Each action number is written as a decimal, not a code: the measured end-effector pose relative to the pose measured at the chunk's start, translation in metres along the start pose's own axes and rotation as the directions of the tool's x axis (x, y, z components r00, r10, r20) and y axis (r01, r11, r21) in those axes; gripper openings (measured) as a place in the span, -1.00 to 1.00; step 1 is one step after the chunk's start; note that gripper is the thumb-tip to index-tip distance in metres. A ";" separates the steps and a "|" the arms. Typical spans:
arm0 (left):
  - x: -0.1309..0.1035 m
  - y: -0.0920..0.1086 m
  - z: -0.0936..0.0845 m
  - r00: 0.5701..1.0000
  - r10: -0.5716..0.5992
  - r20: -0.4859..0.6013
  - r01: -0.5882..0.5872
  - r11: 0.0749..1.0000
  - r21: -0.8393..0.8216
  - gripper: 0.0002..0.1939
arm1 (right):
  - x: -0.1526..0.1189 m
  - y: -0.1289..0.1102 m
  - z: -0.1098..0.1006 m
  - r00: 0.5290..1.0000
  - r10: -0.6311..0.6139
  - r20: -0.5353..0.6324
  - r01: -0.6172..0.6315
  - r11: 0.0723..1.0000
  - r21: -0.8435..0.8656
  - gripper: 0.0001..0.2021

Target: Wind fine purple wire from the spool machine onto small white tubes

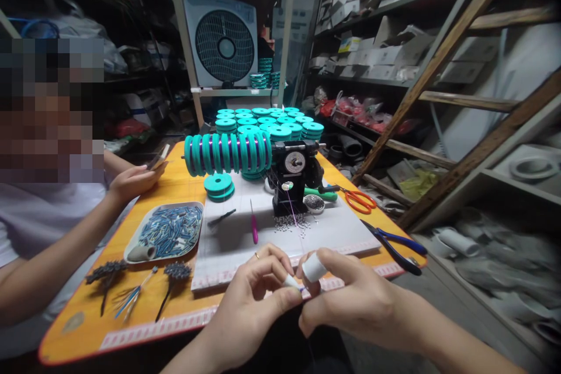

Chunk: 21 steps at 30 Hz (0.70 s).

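Note:
My left hand (258, 298) and my right hand (350, 292) meet in front of the board's near edge, both with fingers closed in a pinch. White coverings wrap a fingertip on each hand. Between the fingertips shows a bit of purple thread (303, 289); anything smaller there is hidden. A purple strand runs down toward my hands from the black hand-cranked winder (289, 178). Several teal spools (228, 153) wound with dark purple line sit on its shaft. Small silvery beads (289, 223) lie scattered below the winder, beside a round dish of beads (314, 204).
On the white board (236, 269) lies a purple-handled needle tool (254, 228). Orange scissors (362, 201) and blue-black pliers (394, 245) are to the right. A tray (199, 228) of small blue pieces stands left. Spool stacks (267, 123) fill the back; another person sits left, holding a phone-like object.

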<state>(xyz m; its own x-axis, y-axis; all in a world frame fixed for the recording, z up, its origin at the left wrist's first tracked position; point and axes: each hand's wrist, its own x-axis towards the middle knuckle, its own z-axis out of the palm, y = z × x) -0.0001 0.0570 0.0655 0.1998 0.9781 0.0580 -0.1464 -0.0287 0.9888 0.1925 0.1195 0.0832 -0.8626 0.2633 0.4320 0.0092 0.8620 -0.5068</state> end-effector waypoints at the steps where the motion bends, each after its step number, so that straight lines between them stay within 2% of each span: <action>1: -0.001 0.000 0.000 0.999 0.030 -0.014 -0.029 0.997 0.066 -0.77 | 0.001 0.000 -0.001 1.000 -0.018 -0.016 0.019 1.000 0.018 -0.76; 3: -0.003 -0.002 -0.001 0.988 0.150 -0.037 -0.137 0.962 0.237 -0.82 | 0.004 0.000 -0.001 0.995 -0.029 -0.092 0.036 0.996 0.079 -0.71; 4: -0.003 -0.003 -0.001 0.968 0.250 -0.035 -0.224 0.915 0.335 -0.84 | 0.006 0.000 0.000 0.989 -0.010 -0.146 0.029 0.992 0.126 -0.70; 5: -0.003 -0.004 -0.001 0.929 0.369 -0.014 -0.326 0.838 0.438 -0.86 | 0.008 0.001 0.002 0.978 0.030 -0.208 0.009 0.983 0.184 -0.72; 6: -0.003 -0.005 0.000 0.865 0.501 0.018 -0.431 0.724 0.538 -0.86 | 0.011 0.001 0.005 0.959 0.098 -0.266 -0.027 0.966 0.258 -0.75; 8: 0.000 -0.007 -0.001 0.682 0.721 0.119 -0.568 0.421 0.707 -0.82 | 0.016 0.002 0.011 0.901 0.278 -0.334 -0.108 0.889 0.446 -0.86; 9: 0.001 -0.006 -0.001 0.584 0.789 0.188 -0.593 0.257 0.763 -0.81 | 0.020 0.002 0.013 0.868 0.368 -0.334 -0.145 0.830 0.538 -0.91; 10: 0.003 -0.005 -0.002 0.506 0.822 0.261 -0.593 0.111 0.798 -0.81 | 0.023 0.003 0.015 0.835 0.448 -0.320 -0.174 0.765 0.620 -0.94; 11: 0.005 -0.004 -0.003 0.452 0.829 0.330 -0.587 -0.002 0.809 -0.81 | 0.027 0.003 0.016 0.807 0.512 -0.295 -0.197 0.705 0.681 -0.95; 12: 0.006 -0.002 -0.004 0.428 0.819 0.383 -0.590 -0.068 0.805 -0.82 | 0.030 0.004 0.017 0.787 0.554 -0.272 -0.217 0.661 0.718 -0.93; 14: 0.009 0.002 -0.006 0.444 0.775 0.449 -0.623 -0.093 0.777 -0.85 | 0.037 0.005 0.018 0.767 0.592 -0.247 -0.252 0.632 0.733 -0.90; 18: 0.009 0.006 -0.011 0.513 0.676 0.529 -0.654 -0.091 0.751 -0.83 | 0.040 0.010 0.022 0.771 0.591 -0.239 -0.263 0.637 0.725 -0.90; 19: 0.008 0.005 -0.012 0.524 0.668 0.528 -0.651 -0.085 0.754 -0.81 | 0.039 0.011 0.023 0.774 0.583 -0.247 -0.247 0.637 0.730 -0.91; 21: 0.005 0.003 -0.014 0.566 0.680 0.466 -0.624 -0.016 0.781 -0.79 | 0.034 0.009 0.025 0.792 0.549 -0.268 -0.225 0.670 0.708 -0.94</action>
<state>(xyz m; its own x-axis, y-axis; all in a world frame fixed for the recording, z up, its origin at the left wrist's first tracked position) -0.0132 0.0651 0.0667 0.4649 0.4384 0.7692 0.6345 -0.7709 0.0559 0.1505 0.1259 0.0748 -0.5425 0.7975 0.2639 -0.1578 0.2118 -0.9645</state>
